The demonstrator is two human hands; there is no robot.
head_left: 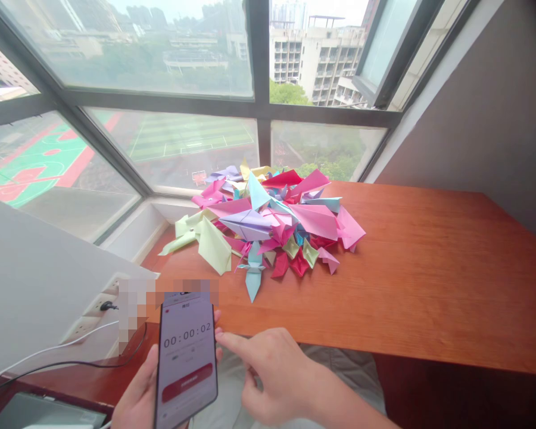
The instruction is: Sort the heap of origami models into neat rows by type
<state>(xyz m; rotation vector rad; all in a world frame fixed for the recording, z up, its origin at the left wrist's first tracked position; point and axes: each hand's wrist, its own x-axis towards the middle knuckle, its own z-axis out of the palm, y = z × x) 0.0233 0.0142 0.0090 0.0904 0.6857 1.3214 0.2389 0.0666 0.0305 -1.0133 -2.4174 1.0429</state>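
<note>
My left hand is closed around a smartphone, whose lit screen reads 00:00:02 above a red button. Close by on the right is my right hand, holding nothing. Its index finger stretches toward the phone's right edge, by the left fingertips; the other fingers curl loosely. Whether the fingertip touches the phone I cannot tell. Beyond both hands, a heap of folded paper in pink, purple, green, blue and red lies on the wooden table. A light-blue paper crane lies at its near edge.
Windows rise behind the table, with a sports field outside. At left, a wall socket strip holds a black plug. White and black cables run to the lower left, near a grey device. A pixelated patch covers part of the phone's top.
</note>
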